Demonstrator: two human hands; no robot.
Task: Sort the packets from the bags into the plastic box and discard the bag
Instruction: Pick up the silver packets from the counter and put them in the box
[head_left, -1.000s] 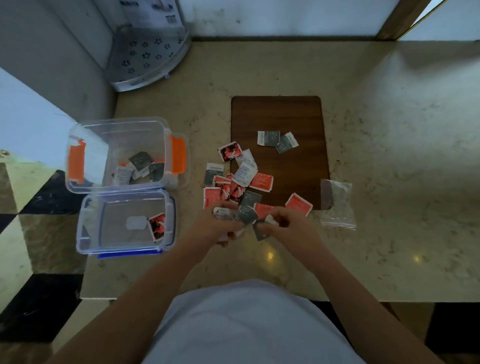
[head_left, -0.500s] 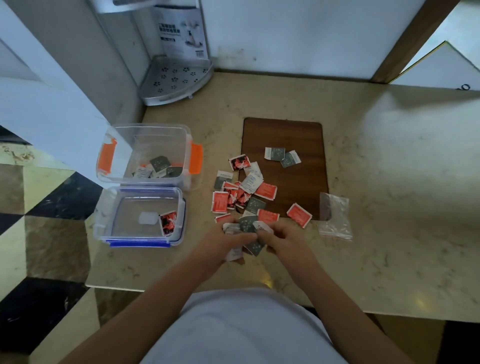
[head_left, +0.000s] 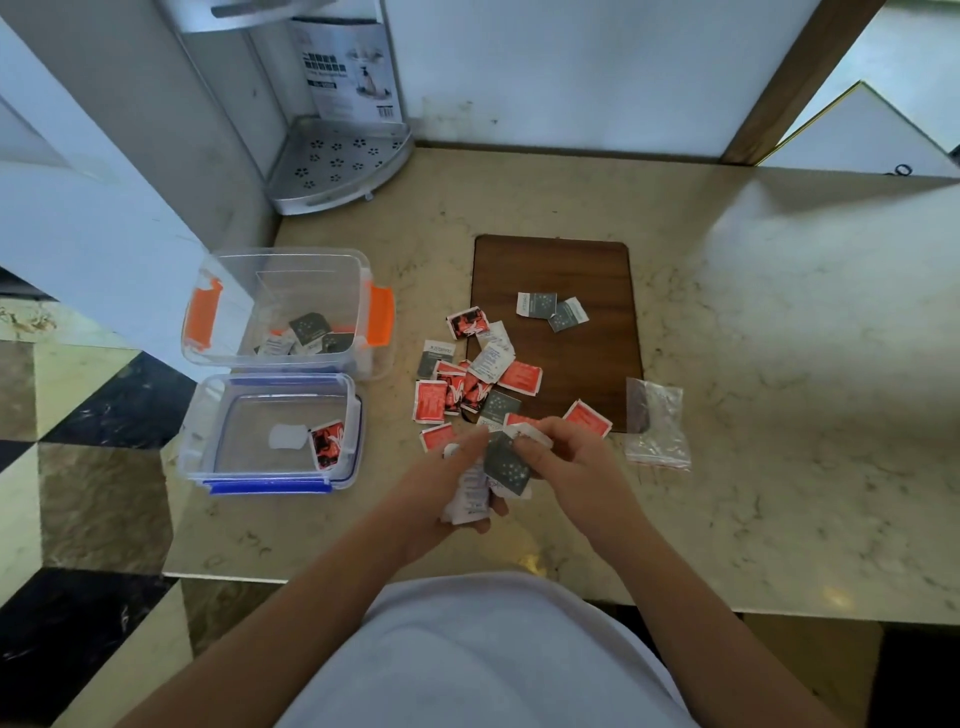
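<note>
A heap of small red, grey and white packets (head_left: 470, 382) lies on the counter at the left edge of a brown mat (head_left: 597, 358). My left hand (head_left: 447, 483) holds a stack of white packets near the counter's front. My right hand (head_left: 569, 460) pinches a grey packet (head_left: 506, 465) against that stack. At the left stands a clear box with orange latches (head_left: 280, 270) holding a few grey and white packets. In front of it, a clear box with blue latches (head_left: 218, 415) holds one red packet (head_left: 327, 444). An empty clear plastic bag (head_left: 657, 428) lies right of my hands.
Two grey packets (head_left: 550, 309) lie apart on the mat. A perforated metal corner shelf (head_left: 337, 166) stands at the back left against the wall. The counter's left edge drops to a tiled floor beside the boxes. Bare stone counter stretches to the right.
The view has tilted up and back. My hands have drawn slightly nearer to me with the gathered packets, and the grey packet now lies flat on top of the stack.
</note>
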